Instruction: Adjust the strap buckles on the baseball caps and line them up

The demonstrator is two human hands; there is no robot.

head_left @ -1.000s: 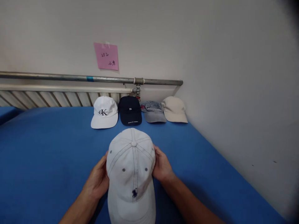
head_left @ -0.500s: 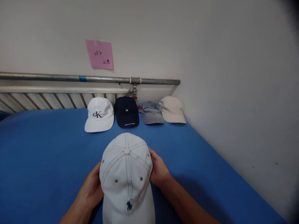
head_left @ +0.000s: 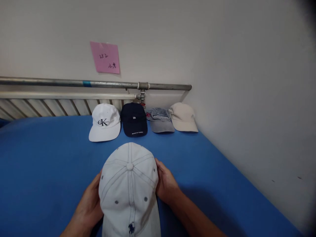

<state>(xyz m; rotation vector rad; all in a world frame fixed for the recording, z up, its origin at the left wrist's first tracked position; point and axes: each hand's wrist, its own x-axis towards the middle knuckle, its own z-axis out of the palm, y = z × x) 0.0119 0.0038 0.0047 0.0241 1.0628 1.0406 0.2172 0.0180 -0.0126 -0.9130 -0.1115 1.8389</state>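
Observation:
A pale grey-white baseball cap (head_left: pixel 129 191) with dark stitching and a small navy horse-rider logo is held between both hands, its brim towards me and cut off by the bottom edge. My left hand (head_left: pixel 90 200) grips the cap's left side. On the opposite side my right hand (head_left: pixel 166 181) holds the rim. Fingertips of both hands are hidden behind or under the cap. Beyond it stand a white cap with black letters (head_left: pixel 106 121), a navy cap (head_left: pixel 134 120), a faded grey-blue cap (head_left: pixel 161 121) and a beige cap (head_left: pixel 184 117), side by side.
The caps lie on a blue-covered surface (head_left: pixel 49 158). Behind it are a radiator (head_left: pixel 44 107) and a metal pipe (head_left: pixel 111 84) with a valve. A pink note (head_left: pixel 105 57) is stuck to the wall. Another wall (head_left: pixel 259 98) bounds the right side.
Both hands have brought the pale cap slightly left and down, closer to me. The row of caps has stayed in place.

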